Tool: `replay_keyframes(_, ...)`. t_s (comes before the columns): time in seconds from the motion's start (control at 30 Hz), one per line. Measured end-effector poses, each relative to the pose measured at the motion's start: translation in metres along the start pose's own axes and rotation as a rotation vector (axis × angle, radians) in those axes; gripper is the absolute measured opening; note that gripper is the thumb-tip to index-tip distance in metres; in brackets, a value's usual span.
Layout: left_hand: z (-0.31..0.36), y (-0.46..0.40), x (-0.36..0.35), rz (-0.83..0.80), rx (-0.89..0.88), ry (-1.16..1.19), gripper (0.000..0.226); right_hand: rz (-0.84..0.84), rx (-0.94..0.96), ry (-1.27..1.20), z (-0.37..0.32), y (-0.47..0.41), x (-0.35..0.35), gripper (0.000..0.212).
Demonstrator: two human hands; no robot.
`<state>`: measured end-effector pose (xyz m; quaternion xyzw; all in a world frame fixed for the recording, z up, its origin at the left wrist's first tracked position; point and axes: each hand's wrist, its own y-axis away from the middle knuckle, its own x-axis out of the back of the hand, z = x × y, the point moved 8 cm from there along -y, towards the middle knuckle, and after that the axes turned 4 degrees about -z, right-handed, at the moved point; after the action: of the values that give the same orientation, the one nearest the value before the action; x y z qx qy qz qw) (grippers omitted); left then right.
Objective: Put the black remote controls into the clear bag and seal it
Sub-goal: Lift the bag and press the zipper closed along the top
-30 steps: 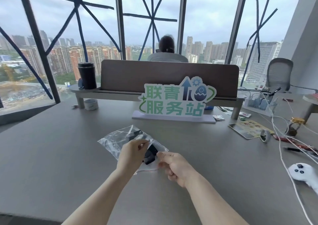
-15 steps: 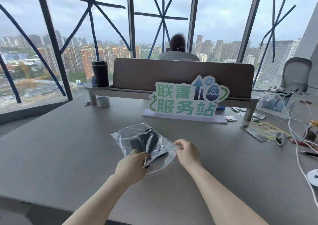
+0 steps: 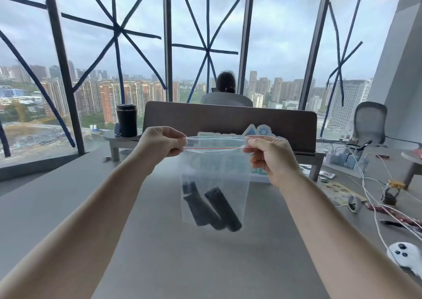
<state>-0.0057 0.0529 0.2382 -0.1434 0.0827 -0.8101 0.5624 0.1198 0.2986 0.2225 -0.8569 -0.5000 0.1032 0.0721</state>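
The clear bag [image 3: 214, 168] hangs in the air above the grey table [image 3: 182, 260], held up by its top corners. My left hand [image 3: 159, 144] pinches the left end of its red zip strip and my right hand [image 3: 271, 157] pinches the right end. The strip is stretched flat between them. The black remote controls [image 3: 212, 207] lie slanted in the bottom of the bag, side by side. A smaller dark piece sits above them at the bag's left side.
Behind the bag stand a green-lettered sign [image 3: 258, 132] and a brown divider [image 3: 228, 120] with a black tumbler [image 3: 126, 120] at its left. White cables [image 3: 370, 198], a tape roll [image 3: 355, 204], a padlock [image 3: 391, 192], a pen and a white controller [image 3: 405, 254] crowd the right. A person sits beyond the divider.
The bag has been lifted off the table and now hangs upright. Both hands rose and moved apart to its top corners; the remotes slid to the bottom.
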Motion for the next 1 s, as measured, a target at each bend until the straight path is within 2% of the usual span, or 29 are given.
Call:
replay_keyframes(0.17,-0.014,0.017,-0.03,-0.207,0.023,0.039,0.021,0.06,-0.012,0.111,-0.006,0.009,0.023,0.017)
replay_keyframes(0.37,-0.037,0.035,-0.038,-0.029,-0.064,-0.127,0.012,0.102,0.011,0.268,-0.013,0.027,0.041,0.015)
replay_keyframes(0.5,-0.047,0.038,-0.044,-0.013,0.028,0.0,0.006,0.201,0.116,0.409,-0.033,0.037,0.058,0.018)
replay_keyframes(0.57,-0.042,0.039,-0.053,-0.024,0.053,0.067,0.003,0.284,0.167,0.561,-0.046,0.042,0.068,0.018)
replay_keyframes(0.7,-0.023,0.045,-0.077,-0.102,0.028,0.17,0.002,0.447,0.26,1.125,-0.075,0.062,0.071,0.018)
replay_keyframes(0.73,-0.016,0.046,-0.084,-0.116,0.009,0.171,0.001,0.39,0.34,1.153,-0.08,0.065,0.061,0.019)
replay_keyframes(0.8,-0.004,0.047,-0.094,-0.125,-0.038,0.136,0.003,0.111,0.458,1.142,-0.08,0.066,0.027,0.032)
replay_keyframes(0.87,0.006,0.045,-0.101,-0.121,-0.085,0.068,0.012,-0.117,0.46,1.126,-0.07,0.062,-0.001,0.036)
replay_keyframes(1.0,0.018,0.041,-0.105,-0.123,-0.155,-0.081,0.016,-0.173,0.428,1.106,-0.065,0.048,-0.017,0.009)
